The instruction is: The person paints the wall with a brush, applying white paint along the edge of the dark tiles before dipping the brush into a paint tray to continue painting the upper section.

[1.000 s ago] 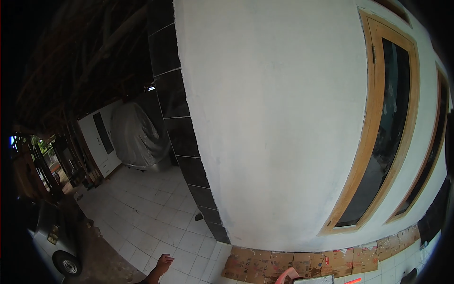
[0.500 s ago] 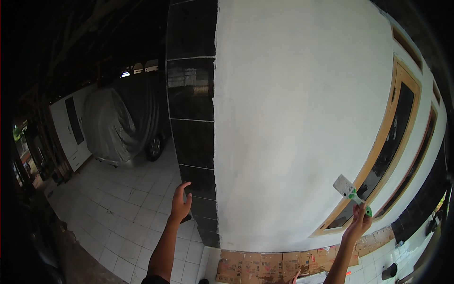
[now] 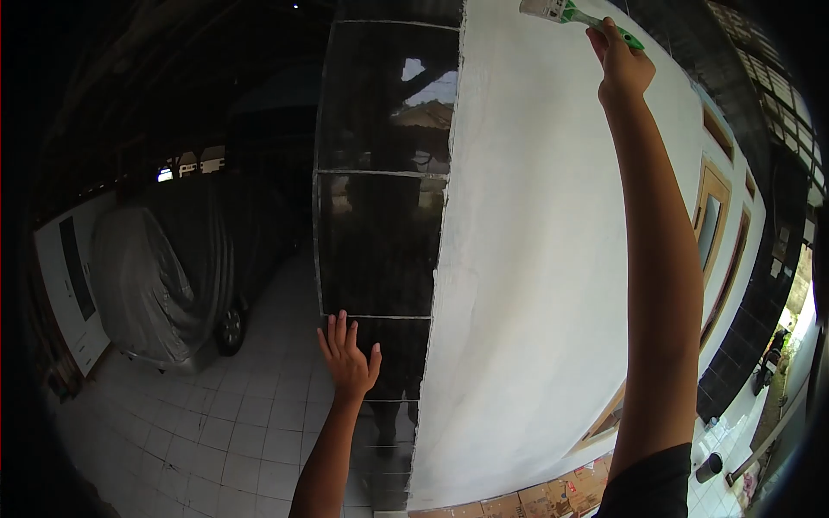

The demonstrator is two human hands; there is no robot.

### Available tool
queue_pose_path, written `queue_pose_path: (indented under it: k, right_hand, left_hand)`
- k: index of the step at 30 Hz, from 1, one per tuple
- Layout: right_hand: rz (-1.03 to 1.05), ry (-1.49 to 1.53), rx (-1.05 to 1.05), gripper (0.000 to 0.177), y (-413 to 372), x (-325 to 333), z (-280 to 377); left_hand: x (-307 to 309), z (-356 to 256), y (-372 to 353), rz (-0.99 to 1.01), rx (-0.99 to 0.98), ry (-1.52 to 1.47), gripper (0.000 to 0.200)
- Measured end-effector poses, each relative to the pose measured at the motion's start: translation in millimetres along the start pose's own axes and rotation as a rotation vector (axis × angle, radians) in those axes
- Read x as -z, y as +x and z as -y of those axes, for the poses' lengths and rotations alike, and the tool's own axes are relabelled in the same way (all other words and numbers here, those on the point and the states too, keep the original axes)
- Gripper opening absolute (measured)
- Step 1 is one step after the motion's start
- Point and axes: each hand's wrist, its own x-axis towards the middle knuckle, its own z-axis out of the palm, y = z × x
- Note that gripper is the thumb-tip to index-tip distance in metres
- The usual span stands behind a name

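Note:
High on the white wall [image 3: 535, 224], my right hand [image 3: 625, 62] grips the green handle of a paintbrush [image 3: 574, 15], its bristle end pointing left near the top edge of the view. My left hand [image 3: 349, 361] is spread with fingers apart over the black tiled column [image 3: 380, 250], seemingly resting on its tiles. The rough edge where white paint meets black tile runs between the two hands.
A covered car [image 3: 164, 268] stands at the left beside a white cabinet [image 3: 78, 281] on a tiled floor. Cardboard sheets [image 3: 553, 499] lie along the wall's foot. A dark bucket [image 3: 709, 467] and wood-framed windows [image 3: 710, 207] are at the right.
My right hand has risen with the paintbrush from low by the window to high on the wall. My left hand has spread onto the tiled column. The view has shifted upward.

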Motion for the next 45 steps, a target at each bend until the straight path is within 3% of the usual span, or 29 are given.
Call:
queue_pose_path:
  k: [9,11,14,18,19,23,30,32,35,36,38,45]
  right_hand:
    - [-0.138,-0.291,0.176,0.026,55.4,-92.9,-1.6]
    - [-0.032,-0.449,0.336,0.023,62.9,-100.5,-3.7]
    - [0.033,-0.418,0.372,0.023,73.2,-109.1,-18.7]
    - [0.061,-0.501,0.361,0.021,62.6,-106.7,-27.1]
    - [0.158,-0.391,0.505,0.028,62.1,-101.4,-39.0]
    - [0.244,-0.224,0.5,0.023,63.9,-81.4,-52.6]
    - [0.206,-0.171,0.586,0.02,83.1,-98.5,-45.9]
    - [0.117,-0.577,0.633,0.019,69.2,-99.1,-36.4]
    - [0.149,-0.836,0.717,0.018,51.7,-86.6,-36.1]
    - [0.15,-0.838,0.717,0.018,48.9,-81.0,-39.1]
    - [0.313,-0.694,1.068,0.016,41.9,-68.1,-43.1]
    - [0.23,-0.702,1.094,0.015,55.8,-90.3,-26.1]
  left_hand:
    - [-14.8,12.0,-16.3,-0.021,-0.003,0.026,0.057]
    - [-15.3,13.6,-20.4,0.0,0.014,0.031,0.057]
    - [-14.7,12.3,-21.1,0.0,0.038,0.04,0.057]
    - [-16.1,15.1,-22.6,-0.009,0.019,0.047,0.057]
    - [-17.2,15.9,-21.7,-0.012,0.023,0.046,0.057]
    - [-14.6,14.9,-24.0,-0.004,0.02,0.039,0.056]
    - [-14.6,15.5,-24.5,0.006,0.027,0.027,0.055]
    - [-15.4,17.5,-27.2,0.012,0.028,0.028,0.055]
    - [-15.7,15.9,-26.1,0.007,0.045,0.014,0.055]
    - [-15.8,14.9,-24.9,-0.003,0.06,0.003,0.055]
    - [-15.8,15.2,-24.2,0.0,0.056,0.005,0.056]
    - [-15.1,16.4,-26.6,0.02,0.042,-0.002,0.056]
